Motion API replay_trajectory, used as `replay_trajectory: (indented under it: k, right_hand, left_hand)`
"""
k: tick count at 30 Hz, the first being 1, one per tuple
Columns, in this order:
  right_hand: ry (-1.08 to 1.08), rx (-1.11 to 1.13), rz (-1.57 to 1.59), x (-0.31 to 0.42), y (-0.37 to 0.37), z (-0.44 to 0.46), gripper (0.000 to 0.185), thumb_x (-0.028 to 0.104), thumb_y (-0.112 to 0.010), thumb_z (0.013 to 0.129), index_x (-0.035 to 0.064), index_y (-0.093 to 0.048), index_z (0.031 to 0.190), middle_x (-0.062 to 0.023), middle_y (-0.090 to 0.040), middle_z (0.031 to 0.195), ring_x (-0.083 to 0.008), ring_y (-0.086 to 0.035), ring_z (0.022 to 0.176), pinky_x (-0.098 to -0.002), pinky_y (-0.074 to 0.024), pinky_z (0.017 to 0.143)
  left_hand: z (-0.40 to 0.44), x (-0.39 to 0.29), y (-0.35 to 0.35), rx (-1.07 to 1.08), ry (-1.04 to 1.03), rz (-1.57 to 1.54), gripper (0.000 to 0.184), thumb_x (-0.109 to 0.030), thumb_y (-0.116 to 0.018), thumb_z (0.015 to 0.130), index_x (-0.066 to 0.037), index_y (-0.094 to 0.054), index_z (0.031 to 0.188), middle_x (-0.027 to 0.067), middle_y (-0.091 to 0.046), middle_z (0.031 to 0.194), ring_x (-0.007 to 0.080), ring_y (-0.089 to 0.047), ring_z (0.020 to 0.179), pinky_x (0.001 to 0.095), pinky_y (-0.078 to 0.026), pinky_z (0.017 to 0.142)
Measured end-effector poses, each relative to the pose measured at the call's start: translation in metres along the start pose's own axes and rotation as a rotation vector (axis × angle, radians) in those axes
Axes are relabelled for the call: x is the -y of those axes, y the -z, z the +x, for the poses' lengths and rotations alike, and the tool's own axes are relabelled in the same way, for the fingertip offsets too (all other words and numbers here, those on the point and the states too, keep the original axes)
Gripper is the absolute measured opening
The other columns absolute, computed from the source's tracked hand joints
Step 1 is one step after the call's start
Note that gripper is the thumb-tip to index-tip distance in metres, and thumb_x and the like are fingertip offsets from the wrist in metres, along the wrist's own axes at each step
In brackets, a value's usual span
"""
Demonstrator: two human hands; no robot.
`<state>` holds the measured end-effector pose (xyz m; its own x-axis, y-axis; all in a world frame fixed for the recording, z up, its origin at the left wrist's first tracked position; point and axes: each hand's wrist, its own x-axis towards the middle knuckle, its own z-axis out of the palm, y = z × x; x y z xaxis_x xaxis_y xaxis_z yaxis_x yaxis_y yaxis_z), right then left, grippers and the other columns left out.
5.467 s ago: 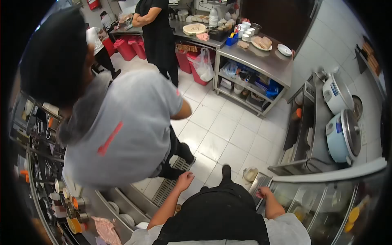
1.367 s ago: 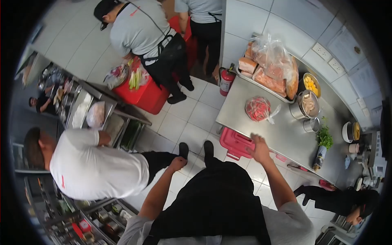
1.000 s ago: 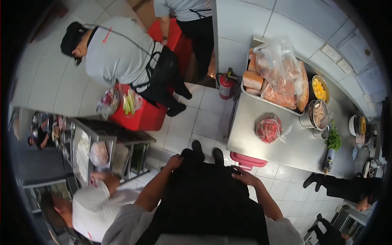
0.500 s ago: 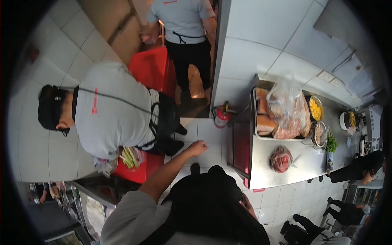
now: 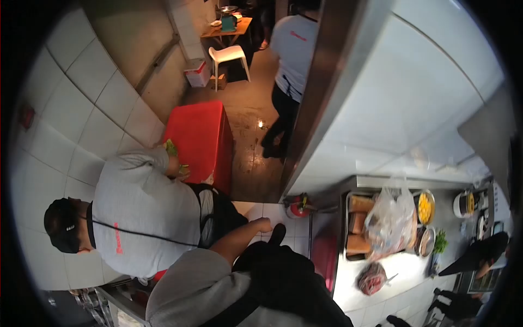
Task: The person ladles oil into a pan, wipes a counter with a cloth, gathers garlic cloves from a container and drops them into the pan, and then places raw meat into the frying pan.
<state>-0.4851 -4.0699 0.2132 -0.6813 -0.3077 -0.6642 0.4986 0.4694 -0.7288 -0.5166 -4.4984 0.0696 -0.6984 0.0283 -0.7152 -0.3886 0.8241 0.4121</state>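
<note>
My left hand (image 5: 262,224) hangs at the end of my outstretched forearm, over the white floor tiles. Its fingers look loosely curled, with nothing visible in them. Close by are the black trousers of a co-worker in a grey shirt (image 5: 147,201) on my left, and a red fire extinguisher (image 5: 297,206) stands a little ahead. Out of view is my right hand. Bent over a large red box (image 5: 199,139), that co-worker has a hand on green vegetables (image 5: 177,170) at its near side.
To the right, a steel table (image 5: 338,283) bears a tray of meat slabs (image 5: 358,244) under a plastic bag (image 5: 391,218), a wrapped red bundle (image 5: 373,278) and a bowl of yolks (image 5: 425,208). Past the doorway are another person (image 5: 291,49) and a white stool (image 5: 227,54).
My view has moved forward towards the doorway. The co-worker on my left now reaches to the large red box with greens. The person ahead has moved right, behind the door frame. My right hand has left view.
</note>
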Motion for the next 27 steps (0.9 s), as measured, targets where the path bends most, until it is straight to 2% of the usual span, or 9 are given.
replay_trajectory:
  k: [4, 7, 8, 11, 14, 17, 20, 22, 27]
  right_hand:
    - [-0.039, 0.043, -0.036, 0.037, 0.009, 0.044, 0.052, 0.029, -0.060, 0.089, -0.0016, -0.040, 0.126, -0.0119, -0.054, 0.114, -0.0212, -0.054, 0.100, -0.0305, -0.0435, 0.085]
    - [-0.054, 0.067, -0.045, 0.061, 0.010, 0.074, 0.050, 0.029, -0.060, 0.089, -0.0011, -0.040, 0.124, -0.0116, -0.055, 0.112, -0.0211, -0.054, 0.098, -0.0306, -0.0437, 0.084]
    - [-0.057, 0.074, -0.046, 0.069, 0.009, 0.086, 0.050, 0.029, -0.060, 0.089, -0.0010, -0.041, 0.124, -0.0114, -0.055, 0.111, -0.0210, -0.054, 0.098, -0.0307, -0.0437, 0.083]
    - [-0.070, 0.099, -0.044, 0.093, -0.002, 0.124, 0.048, 0.029, -0.060, 0.089, -0.0005, -0.041, 0.122, -0.0110, -0.055, 0.109, -0.0209, -0.054, 0.096, -0.0308, -0.0439, 0.082]
    - [-0.087, 0.111, -0.024, 0.116, -0.023, 0.165, 0.046, 0.029, -0.059, 0.089, -0.0001, -0.042, 0.120, -0.0106, -0.055, 0.107, -0.0208, -0.054, 0.094, -0.0310, -0.0441, 0.080]
    - [-0.127, 0.107, -0.009, 0.150, -0.052, 0.213, 0.044, 0.029, -0.059, 0.089, 0.0004, -0.043, 0.118, -0.0102, -0.055, 0.106, -0.0207, -0.054, 0.092, -0.0311, -0.0443, 0.079]
    - [-0.153, 0.098, 0.010, 0.188, -0.091, 0.264, 0.042, 0.029, -0.059, 0.089, 0.0008, -0.044, 0.116, -0.0098, -0.056, 0.104, -0.0205, -0.055, 0.090, -0.0312, -0.0445, 0.077]
    - [-0.160, 0.085, 0.020, 0.219, -0.119, 0.293, 0.041, 0.029, -0.059, 0.089, 0.0011, -0.044, 0.115, -0.0096, -0.056, 0.102, -0.0205, -0.055, 0.088, -0.0313, -0.0447, 0.076]
    - [-0.185, 0.034, 0.064, 0.288, -0.178, 0.345, 0.038, 0.029, -0.058, 0.089, 0.0019, -0.045, 0.112, -0.0089, -0.056, 0.099, -0.0203, -0.055, 0.085, -0.0315, -0.0450, 0.073]
  left_hand:
    - [0.004, 0.006, 0.054, -0.116, -0.098, -0.103, 0.046, -0.031, -0.062, 0.075, 0.007, -0.064, 0.100, 0.0263, -0.063, 0.102, 0.0378, -0.061, 0.099, 0.0445, -0.049, 0.083]
    - [0.038, 0.021, 0.082, -0.131, 0.087, -0.083, 0.042, -0.030, -0.061, 0.075, 0.001, -0.066, 0.102, 0.0242, -0.063, 0.105, 0.0386, -0.061, 0.099, 0.0444, -0.049, 0.084]
    - [0.055, 0.031, 0.088, -0.125, 0.025, -0.031, 0.040, -0.030, -0.059, 0.075, -0.002, -0.067, 0.103, 0.0218, -0.063, 0.108, 0.0392, -0.060, 0.100, 0.0443, -0.048, 0.085]
    - [0.068, 0.038, 0.137, -0.107, 0.001, -0.043, 0.046, -0.037, -0.062, 0.079, 0.000, -0.064, 0.106, 0.0199, -0.064, 0.108, 0.0342, -0.061, 0.099, 0.0431, -0.048, 0.084]
    - [0.156, 0.082, 0.130, -0.301, -0.409, -0.157, 0.046, -0.035, -0.062, 0.079, 0.001, -0.064, 0.107, 0.0196, -0.064, 0.107, 0.0308, -0.061, 0.097, 0.0428, -0.047, 0.083]
    - [0.158, 0.092, 0.197, 0.082, -0.127, -0.118, 0.045, -0.037, -0.059, 0.079, 0.002, -0.066, 0.103, 0.0208, -0.065, 0.103, 0.0327, -0.062, 0.093, 0.0457, -0.047, 0.082]
    - [0.184, 0.120, 0.244, 0.029, -0.157, 0.140, 0.031, -0.032, -0.056, 0.080, -0.005, -0.071, 0.090, 0.0225, -0.065, 0.095, 0.0359, -0.063, 0.091, 0.0439, -0.050, 0.078]
    - [0.197, 0.162, 0.275, -0.006, -0.252, 0.172, 0.039, -0.038, -0.057, 0.078, -0.004, -0.070, 0.092, 0.0225, -0.066, 0.096, 0.0385, -0.063, 0.089, 0.0457, -0.049, 0.079]
    - [0.213, 0.276, 0.324, -0.077, -0.111, -0.031, 0.042, -0.040, -0.054, 0.077, -0.005, -0.069, 0.096, 0.0221, -0.065, 0.098, 0.0387, -0.063, 0.092, 0.0467, -0.050, 0.080]
